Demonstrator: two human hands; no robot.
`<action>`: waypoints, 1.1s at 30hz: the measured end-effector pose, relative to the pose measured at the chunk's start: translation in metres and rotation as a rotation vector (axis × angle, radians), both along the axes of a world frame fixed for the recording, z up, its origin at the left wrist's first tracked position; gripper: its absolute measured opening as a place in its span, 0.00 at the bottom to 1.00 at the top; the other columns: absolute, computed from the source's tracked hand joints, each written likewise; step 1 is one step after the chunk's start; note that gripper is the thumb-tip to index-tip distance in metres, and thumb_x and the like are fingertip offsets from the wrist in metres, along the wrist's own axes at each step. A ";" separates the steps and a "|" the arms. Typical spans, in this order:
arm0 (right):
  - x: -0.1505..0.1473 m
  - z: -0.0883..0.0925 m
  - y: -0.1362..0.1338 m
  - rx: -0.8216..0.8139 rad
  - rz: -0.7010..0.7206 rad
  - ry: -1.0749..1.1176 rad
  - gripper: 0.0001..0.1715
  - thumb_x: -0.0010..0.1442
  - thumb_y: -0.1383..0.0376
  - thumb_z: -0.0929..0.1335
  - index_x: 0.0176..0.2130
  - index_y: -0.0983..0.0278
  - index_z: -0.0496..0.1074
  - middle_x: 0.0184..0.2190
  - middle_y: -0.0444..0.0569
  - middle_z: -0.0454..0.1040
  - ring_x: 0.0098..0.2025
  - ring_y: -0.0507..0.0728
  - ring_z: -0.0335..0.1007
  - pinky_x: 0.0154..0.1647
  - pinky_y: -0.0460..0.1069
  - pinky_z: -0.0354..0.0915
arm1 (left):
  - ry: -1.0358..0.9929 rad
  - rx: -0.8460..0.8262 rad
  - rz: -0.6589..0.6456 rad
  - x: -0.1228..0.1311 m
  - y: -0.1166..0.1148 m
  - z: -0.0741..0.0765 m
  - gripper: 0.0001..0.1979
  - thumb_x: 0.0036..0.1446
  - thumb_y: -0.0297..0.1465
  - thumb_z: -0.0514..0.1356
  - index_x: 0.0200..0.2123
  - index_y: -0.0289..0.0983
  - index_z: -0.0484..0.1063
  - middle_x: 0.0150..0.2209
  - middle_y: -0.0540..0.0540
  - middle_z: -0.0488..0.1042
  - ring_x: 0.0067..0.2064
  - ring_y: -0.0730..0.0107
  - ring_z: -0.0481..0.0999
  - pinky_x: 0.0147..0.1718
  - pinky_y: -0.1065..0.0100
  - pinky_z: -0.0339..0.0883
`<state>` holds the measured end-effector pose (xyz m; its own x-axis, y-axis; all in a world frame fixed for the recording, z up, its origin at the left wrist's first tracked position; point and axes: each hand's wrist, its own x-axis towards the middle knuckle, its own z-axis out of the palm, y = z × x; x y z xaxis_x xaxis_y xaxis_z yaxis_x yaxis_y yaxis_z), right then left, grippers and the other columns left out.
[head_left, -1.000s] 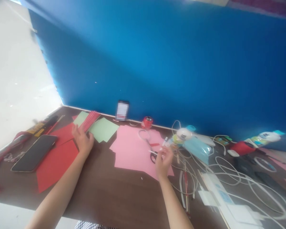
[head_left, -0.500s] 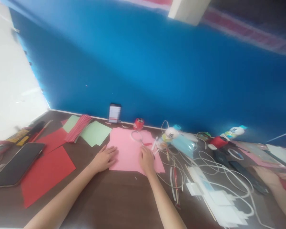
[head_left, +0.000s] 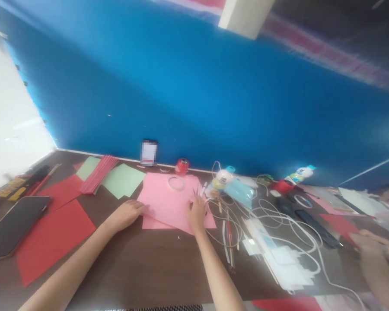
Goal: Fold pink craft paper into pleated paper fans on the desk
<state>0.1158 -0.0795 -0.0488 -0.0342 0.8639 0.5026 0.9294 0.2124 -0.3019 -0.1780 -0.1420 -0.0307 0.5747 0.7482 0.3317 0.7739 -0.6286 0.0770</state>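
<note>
A stack of pink paper (head_left: 164,198) lies on the table, its top sheet turned askew over the ones below. My left hand (head_left: 128,213) is at the left edge of that top sheet, fingers closed on its corner. On the right side of the stack rests my right hand (head_left: 197,212), fingers curled round what look like dark-handled scissors (head_left: 195,191), mostly hidden by the hand. A white ring, like a tape roll (head_left: 176,183), sits on the upper part of the paper. Just behind it stands a small red container (head_left: 182,166).
Red sheets (head_left: 56,237), green sheets (head_left: 125,180), folded pink strips (head_left: 99,175) and a phone (head_left: 17,224) lie left. Rightward are glue bottles (head_left: 223,178), a blue packet (head_left: 241,192), tangled cables and a power strip (head_left: 278,255). Another person's hand (head_left: 369,246) is far right.
My left hand has moved slightly left and closed on the top pink sheet, which has turned askew. My right hand stays on the paper. The view has shifted a little right.
</note>
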 end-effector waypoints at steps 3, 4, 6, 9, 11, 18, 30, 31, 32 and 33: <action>-0.004 0.000 0.003 -0.012 0.101 -0.054 0.19 0.56 0.70 0.57 0.47 0.66 0.66 0.50 0.56 0.67 0.57 0.62 0.54 0.60 0.63 0.38 | -0.120 0.082 -0.011 -0.007 0.000 0.001 0.14 0.60 0.23 0.48 0.44 0.37 0.70 0.40 0.44 0.75 0.41 0.64 0.73 0.41 0.61 0.65; -0.007 0.001 0.006 -0.023 0.151 -0.075 0.22 0.56 0.71 0.58 0.49 0.67 0.65 0.52 0.56 0.66 0.59 0.61 0.52 0.60 0.62 0.38 | -0.178 0.126 -0.014 -0.007 -0.001 0.000 0.13 0.60 0.23 0.48 0.43 0.37 0.70 0.41 0.43 0.75 0.42 0.64 0.73 0.42 0.61 0.65; -0.015 0.003 0.013 -0.059 0.263 -0.094 0.26 0.55 0.71 0.58 0.54 0.68 0.62 0.56 0.56 0.62 0.61 0.61 0.48 0.61 0.59 0.40 | -0.291 0.218 -0.013 -0.004 -0.003 -0.002 0.13 0.60 0.23 0.49 0.44 0.37 0.69 0.42 0.43 0.75 0.43 0.64 0.72 0.42 0.61 0.65; -0.025 0.010 0.026 -0.168 0.402 -0.053 0.28 0.57 0.69 0.58 0.57 0.65 0.58 0.58 0.53 0.59 0.61 0.59 0.50 0.60 0.58 0.44 | -0.431 0.310 0.002 0.003 -0.008 -0.004 0.15 0.59 0.21 0.50 0.47 0.37 0.67 0.42 0.42 0.74 0.42 0.65 0.72 0.41 0.61 0.66; -0.027 0.015 0.034 -0.238 0.443 -0.010 0.26 0.58 0.68 0.57 0.56 0.62 0.59 0.56 0.52 0.62 0.58 0.57 0.56 0.58 0.56 0.49 | -0.490 0.321 -0.003 0.007 -0.010 -0.002 0.16 0.58 0.20 0.50 0.48 0.37 0.66 0.39 0.43 0.75 0.40 0.67 0.72 0.39 0.62 0.66; -0.007 0.019 0.046 -0.242 0.423 -0.001 0.16 0.59 0.67 0.59 0.44 0.62 0.69 0.46 0.52 0.71 0.51 0.57 0.64 0.54 0.55 0.54 | -0.524 0.352 0.120 -0.029 -0.010 0.036 0.16 0.59 0.20 0.47 0.45 0.37 0.69 0.38 0.43 0.74 0.41 0.69 0.72 0.41 0.65 0.67; 0.021 0.007 0.050 -0.092 0.250 0.073 0.20 0.58 0.70 0.56 0.45 0.68 0.68 0.45 0.56 0.71 0.48 0.58 0.64 0.51 0.54 0.58 | -0.380 0.658 0.504 -0.095 -0.064 0.083 0.12 0.54 0.24 0.55 0.40 0.43 0.71 0.38 0.52 0.75 0.37 0.67 0.74 0.40 0.61 0.69; 0.022 0.008 0.048 -0.083 0.226 0.069 0.20 0.57 0.70 0.55 0.45 0.69 0.68 0.44 0.57 0.71 0.48 0.59 0.64 0.51 0.54 0.57 | -0.367 0.604 0.451 -0.089 -0.067 0.084 0.13 0.54 0.23 0.55 0.40 0.43 0.71 0.38 0.51 0.75 0.38 0.67 0.74 0.40 0.61 0.69; 0.022 0.008 0.044 -0.077 0.204 0.062 0.20 0.57 0.71 0.55 0.44 0.69 0.69 0.43 0.57 0.71 0.47 0.59 0.64 0.51 0.54 0.57 | -0.338 0.534 0.389 -0.079 -0.069 0.084 0.14 0.54 0.23 0.54 0.41 0.43 0.71 0.39 0.50 0.75 0.39 0.67 0.74 0.41 0.62 0.68; 0.021 0.009 0.041 -0.073 0.188 0.054 0.20 0.56 0.71 0.56 0.44 0.70 0.69 0.42 0.58 0.72 0.47 0.60 0.64 0.51 0.55 0.56 | -0.313 0.477 0.341 -0.067 -0.070 0.083 0.14 0.55 0.22 0.53 0.42 0.43 0.70 0.40 0.49 0.75 0.40 0.66 0.74 0.41 0.62 0.68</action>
<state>0.1371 -0.0389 -0.0399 -0.1730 0.8790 0.4443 0.8574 0.3564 -0.3712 -0.2451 -0.2118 0.0524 0.1542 0.6008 0.7844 0.9217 -0.3734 0.1048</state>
